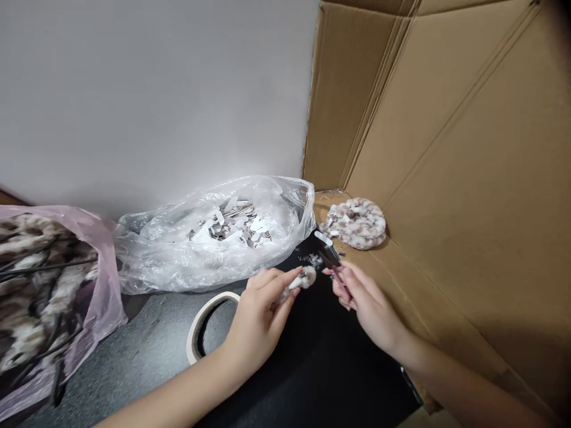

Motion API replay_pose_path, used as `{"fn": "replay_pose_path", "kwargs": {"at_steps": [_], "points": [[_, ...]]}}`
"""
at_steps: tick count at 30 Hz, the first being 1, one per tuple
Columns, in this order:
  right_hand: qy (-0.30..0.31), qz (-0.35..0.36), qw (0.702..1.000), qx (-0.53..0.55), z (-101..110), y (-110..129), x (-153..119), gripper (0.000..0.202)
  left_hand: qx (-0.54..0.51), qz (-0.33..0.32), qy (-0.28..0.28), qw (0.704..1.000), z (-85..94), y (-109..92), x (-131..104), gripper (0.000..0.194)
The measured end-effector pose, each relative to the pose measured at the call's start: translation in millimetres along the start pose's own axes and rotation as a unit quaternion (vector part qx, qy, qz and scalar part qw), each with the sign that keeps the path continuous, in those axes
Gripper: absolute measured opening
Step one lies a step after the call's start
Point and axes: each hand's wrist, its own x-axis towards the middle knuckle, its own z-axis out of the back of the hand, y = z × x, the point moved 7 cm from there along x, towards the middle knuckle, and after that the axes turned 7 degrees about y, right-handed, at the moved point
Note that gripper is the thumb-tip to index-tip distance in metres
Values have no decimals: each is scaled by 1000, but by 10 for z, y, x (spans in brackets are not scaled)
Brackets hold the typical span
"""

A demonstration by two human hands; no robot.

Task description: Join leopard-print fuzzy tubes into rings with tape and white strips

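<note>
My left hand (263, 309) pinches a small fluffy white-and-beige fabric piece (307, 277) between thumb and fingers; its lower part is hidden in the palm. My right hand (363, 297) is closed round the pinkish handle of what look like small scissors (331, 257), their dark blades pointing up and left. The blades are apart from the fluffy piece. Bits of white fluff (313, 260) lie on the black surface just beyond. A coiled fluffy bundle (359, 223) with white paper bits on it rests on the cardboard to the back right.
A clear plastic bag (156, 261) holds many white paper scraps (236, 221). At left, a pink bag (107, 255) contains fluffy strips and black cords. A masking tape roll (193, 339) lies beside my left wrist. Tall cardboard (468, 178) walls the right side; a pale wall (156, 89) stands behind.
</note>
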Motion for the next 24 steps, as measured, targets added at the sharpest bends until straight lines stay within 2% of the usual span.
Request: {"fn": "replay_pose_path", "kwargs": {"at_steps": [3,7,12,18,24], "points": [[17,-8,1000,-7,-140,-71,93,45,-32,41,-4,999,-89,85,99,31],[23,-4,997,-71,-129,-175,132,43,-68,65,32,995,-214,105,130,31],[12,34,989,-145,-97,-106,88,37,-123,79,46,988,-311,122,136,30],[-8,67,959,-275,-67,-45,28,23,-155,93,40,983,-364,217,136,31],[-21,87,944,-319,-59,-40,-20,15,-173,90,28,980,-361,232,112,34]]}}
